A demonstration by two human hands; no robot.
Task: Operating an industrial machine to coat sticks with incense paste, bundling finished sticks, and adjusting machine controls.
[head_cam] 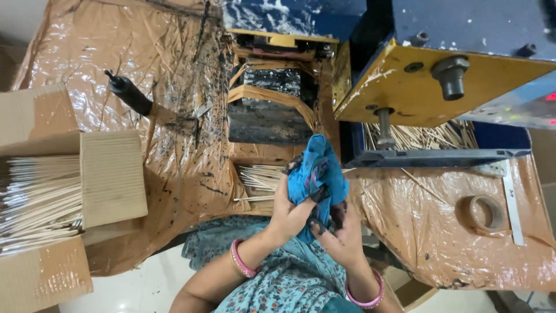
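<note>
Both my hands are bunched around a crumpled blue cloth (315, 165) held up in front of my chest. My left hand (288, 215) grips its lower left side, the fingers stained black. My right hand (340, 232) clasps the cloth from below on the right, also smeared with black. Just behind the cloth lies a bundle of thin pale sticks (260, 177) on the plastic-covered table (191, 145). Pink bangles sit on both wrists.
An open cardboard box (110, 177) of pale sticks stands at the left. A blue and yellow machine (440, 75) with a stick tray (428, 139) fills the upper right. A tape roll (485, 213) and metal ruler (512, 203) lie at right; a black tool (128, 93) lies upper left.
</note>
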